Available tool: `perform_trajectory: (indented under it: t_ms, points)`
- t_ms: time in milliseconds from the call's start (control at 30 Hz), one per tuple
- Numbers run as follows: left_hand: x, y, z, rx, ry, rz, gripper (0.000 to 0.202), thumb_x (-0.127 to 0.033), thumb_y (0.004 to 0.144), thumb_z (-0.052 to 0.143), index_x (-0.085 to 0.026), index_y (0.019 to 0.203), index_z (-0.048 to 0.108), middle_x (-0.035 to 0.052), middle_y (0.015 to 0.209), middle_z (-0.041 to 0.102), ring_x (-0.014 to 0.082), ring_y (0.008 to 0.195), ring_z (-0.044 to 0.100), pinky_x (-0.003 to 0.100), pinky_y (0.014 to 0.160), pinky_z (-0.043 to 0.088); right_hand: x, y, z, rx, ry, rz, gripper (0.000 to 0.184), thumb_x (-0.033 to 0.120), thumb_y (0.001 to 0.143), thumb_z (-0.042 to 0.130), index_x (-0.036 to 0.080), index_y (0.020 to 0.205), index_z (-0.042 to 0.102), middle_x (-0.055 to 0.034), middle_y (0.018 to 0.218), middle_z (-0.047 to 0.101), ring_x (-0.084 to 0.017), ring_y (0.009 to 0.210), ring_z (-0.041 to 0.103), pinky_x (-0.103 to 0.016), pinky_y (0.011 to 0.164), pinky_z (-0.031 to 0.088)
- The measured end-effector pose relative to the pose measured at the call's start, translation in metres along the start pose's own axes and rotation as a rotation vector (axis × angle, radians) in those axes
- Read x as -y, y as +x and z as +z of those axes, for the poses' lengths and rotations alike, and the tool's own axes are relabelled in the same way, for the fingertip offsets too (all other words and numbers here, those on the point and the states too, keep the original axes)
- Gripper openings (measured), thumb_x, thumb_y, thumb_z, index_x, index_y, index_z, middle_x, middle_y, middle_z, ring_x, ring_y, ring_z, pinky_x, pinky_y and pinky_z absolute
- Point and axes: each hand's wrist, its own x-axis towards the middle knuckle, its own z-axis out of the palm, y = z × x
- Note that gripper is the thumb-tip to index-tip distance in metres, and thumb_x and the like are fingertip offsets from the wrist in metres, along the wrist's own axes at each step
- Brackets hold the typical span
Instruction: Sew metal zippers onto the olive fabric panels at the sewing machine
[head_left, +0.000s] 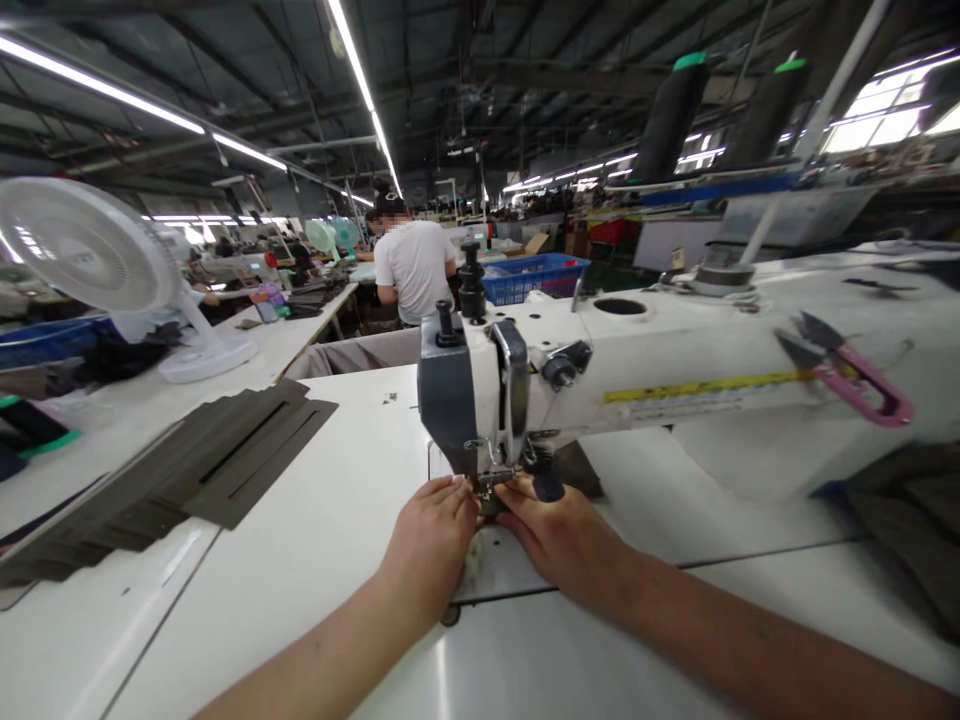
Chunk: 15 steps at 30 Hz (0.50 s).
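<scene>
A white sewing machine (645,350) with a dark grey head cover stands in front of me. My left hand (431,540) is at the left of the presser foot (489,490), its fingers closed and pressed down on the edge of a dark fabric piece. From the right, my right hand (566,540) reaches under the machine head, fingers closed on the same fabric and partly hidden by a black part. Between and behind the hands, bits of the dark fabric piece (579,470) show on the machine bed. The fingertips nearly meet at the needle.
A fanned stack of dark grey fabric pieces (165,470) lies on the left. Beyond it stands a white fan (90,250). Pink thread snips (862,380) rest on the machine arm. Dark cloth (907,530) lies at right. A person in a white shirt (416,265) sits ahead.
</scene>
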Motion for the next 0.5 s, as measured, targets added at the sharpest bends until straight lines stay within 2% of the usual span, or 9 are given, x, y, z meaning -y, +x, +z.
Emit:
perform_trajectory:
  t_ms: [167,500]
  points:
    - [0.0013,-0.0012,0.0007,0.019,-0.022,-0.021,0.006,-0.013,0.082,0.055,-0.010,0.082,0.060,0.0107,0.092,0.068,0.0209,0.087,0.064,0.036,0.086,0.050,-0.0010,-0.0001,0.0014,-0.010,0.004,-0.005,0.020,0.014,0.081,0.049,0.015,0.099,0.058,-0.0093,0.101,0.063,-0.021,0.091,0.059,-0.032,0.081,0.047]
    - [0.0032,-0.0054,0.0050,0.015,-0.036,-0.047,0.008,-0.014,0.083,0.053,-0.013,0.080,0.061,0.0092,0.095,0.068,0.0193,0.091,0.063,0.036,0.089,0.048,0.0002,-0.0004,0.0033,-0.035,-0.022,-0.008,0.018,0.009,0.079,0.050,0.014,0.094,0.060,-0.0102,0.096,0.065,-0.022,0.089,0.061,-0.034,0.080,0.049]
